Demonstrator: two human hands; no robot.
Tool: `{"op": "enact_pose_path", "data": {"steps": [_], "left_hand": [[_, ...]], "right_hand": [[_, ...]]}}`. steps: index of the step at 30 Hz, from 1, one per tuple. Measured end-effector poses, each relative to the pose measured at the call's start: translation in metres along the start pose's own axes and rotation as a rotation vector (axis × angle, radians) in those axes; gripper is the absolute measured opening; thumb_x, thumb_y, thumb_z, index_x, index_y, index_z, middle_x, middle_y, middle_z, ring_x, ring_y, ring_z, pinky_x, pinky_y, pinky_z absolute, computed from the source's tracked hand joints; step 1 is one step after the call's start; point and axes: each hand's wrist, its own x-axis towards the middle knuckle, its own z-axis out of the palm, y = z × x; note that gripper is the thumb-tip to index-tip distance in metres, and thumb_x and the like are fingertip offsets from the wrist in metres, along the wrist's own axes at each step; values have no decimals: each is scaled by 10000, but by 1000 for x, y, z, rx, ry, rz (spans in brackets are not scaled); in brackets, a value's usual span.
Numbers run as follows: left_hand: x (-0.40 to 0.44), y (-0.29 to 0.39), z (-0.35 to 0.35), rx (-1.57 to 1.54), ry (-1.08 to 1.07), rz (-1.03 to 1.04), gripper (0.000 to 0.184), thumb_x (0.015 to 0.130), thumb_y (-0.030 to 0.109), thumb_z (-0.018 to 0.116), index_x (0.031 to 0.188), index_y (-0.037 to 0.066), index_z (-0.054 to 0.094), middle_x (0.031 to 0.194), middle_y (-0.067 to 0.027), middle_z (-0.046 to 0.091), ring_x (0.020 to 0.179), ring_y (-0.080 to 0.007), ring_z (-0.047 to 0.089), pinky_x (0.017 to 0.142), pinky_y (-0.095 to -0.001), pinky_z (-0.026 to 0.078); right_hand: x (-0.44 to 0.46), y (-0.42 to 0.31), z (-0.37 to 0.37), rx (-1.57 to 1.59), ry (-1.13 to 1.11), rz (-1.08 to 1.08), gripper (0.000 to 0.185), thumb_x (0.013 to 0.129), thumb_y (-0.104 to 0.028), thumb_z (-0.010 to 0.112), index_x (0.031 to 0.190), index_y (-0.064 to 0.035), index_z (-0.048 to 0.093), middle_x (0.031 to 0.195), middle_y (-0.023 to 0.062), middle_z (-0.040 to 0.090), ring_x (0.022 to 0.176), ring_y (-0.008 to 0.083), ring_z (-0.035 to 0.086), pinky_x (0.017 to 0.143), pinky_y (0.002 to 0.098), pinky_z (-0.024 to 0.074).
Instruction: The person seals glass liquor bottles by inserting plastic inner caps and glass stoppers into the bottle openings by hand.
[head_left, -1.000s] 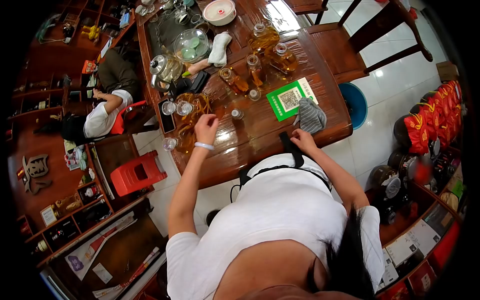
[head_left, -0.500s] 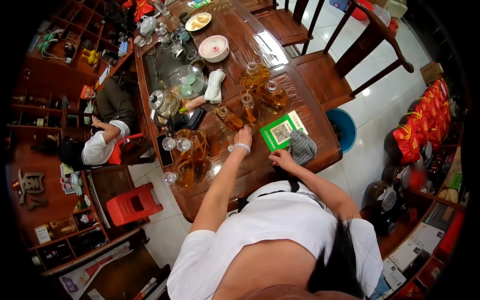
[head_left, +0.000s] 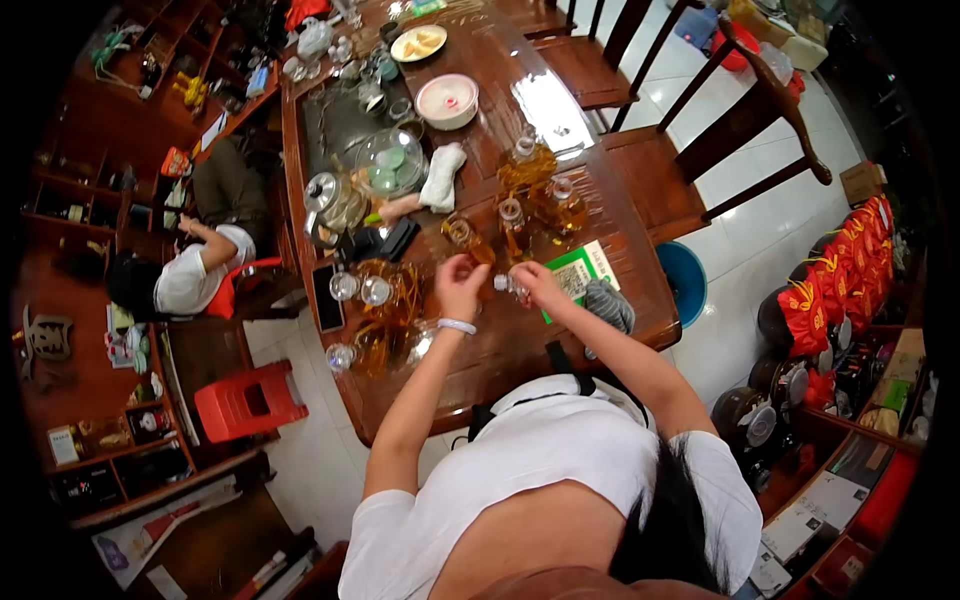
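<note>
My left hand (head_left: pixel 462 284), a light bracelet at its wrist, has thumb and fingers curled together at the lower end of a small glass bottle (head_left: pixel 463 235) of amber liquid. Whether they grip the bottle or something smaller is hidden. Close by on the right, my right hand (head_left: pixel 538 288) pinches a clear glass stopper (head_left: pixel 506 284) above the table. Behind the hands stand several more amber-filled bottles (head_left: pixel 514 225). A green-and-white QR code card (head_left: pixel 590 266) lies beyond my right hand, with a grey striped cloth (head_left: pixel 608 305) over its edge.
On the left stand more amber bottles (head_left: pixel 392 300) with round clear stoppers and a phone (head_left: pixel 328 298). Farther back are a glass kettle (head_left: pixel 330 205), a white towel (head_left: pixel 442 178) and a lidded bowl (head_left: pixel 447 101). Another person (head_left: pixel 205 270) sits at the left. A blue bucket (head_left: pixel 684 285) stands right.
My left hand has drawn back a little to the left, its fingers curling. My right hand has moved from beside the cloth toward the left hand and now holds the stopper.
</note>
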Motion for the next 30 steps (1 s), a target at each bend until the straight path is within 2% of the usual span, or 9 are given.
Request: {"op": "enact_pose_path", "data": {"steps": [1,4,9,13,16,19,21,25,30], "left_hand": [[15,5,-3,225,184,142,547,753,193,740,1207,14,492,1134,-118,537,931,-186,565,741,-314,489],[39,29,1,383,193,-10,823,694,290,764,1367,77,341,1371,-174,316,1256,-339,323,1020,-414,306],[53,26,36,309,201,-38,730,711,296,756,1338,140,417,1359,-169,354,1251,-342,351,1019,-427,312],[55,29,41,216,234,8,462,798,189,691,1197,20,533,1247,-160,461,1159,-303,435,968,-413,359],[67,-2,32,36,238,10,439,820,141,664,1202,-16,516,1210,-156,506,1116,-283,468,949,-385,377],[38,49,24,95,233,-43,413,838,104,635,1214,-14,508,1230,-149,504,1089,-255,487,920,-358,412],[36,40,8,-138,133,-116,391,848,55,606,1216,-27,503,1218,-137,511,1067,-219,504,891,-331,436],[-13,74,-16,97,-32,175,385,793,16,642,1162,-38,546,1260,-135,494,1111,-222,484,949,-329,393],[-68,73,-19,140,-372,130,447,704,71,699,1141,44,608,1320,-188,467,1211,-264,459,999,-329,350]], "right_hand": [[0,2,0,-20,29,-24,294,890,-301,525,1033,-45,541,674,40,548,477,114,509,418,237,386],[-16,12,-11,27,106,48,274,879,-296,530,926,-26,547,638,50,531,449,126,492,386,248,370],[-48,47,-43,128,203,67,269,875,-300,517,832,-36,546,574,48,502,417,128,469,360,257,357],[-66,79,-71,252,212,144,294,867,-330,521,826,-39,542,539,39,473,397,125,442,352,258,351],[-78,72,-64,273,357,80,329,858,-362,524,827,-34,525,525,43,446,393,127,424,347,267,336],[-84,56,-59,237,408,72,325,852,-361,524,826,-37,510,562,48,458,419,131,441,371,280,350],[-86,39,-57,175,397,-24,316,847,-349,526,832,-34,502,581,50,466,435,139,454,396,289,367],[-79,12,-52,120,370,-99,276,833,-327,548,828,-55,500,605,31,470,466,142,467,427,290,389],[-75,-9,-36,-1,184,-248,230,807,-244,594,849,-33,513,649,33,504,528,111,477,476,264,391]]}}
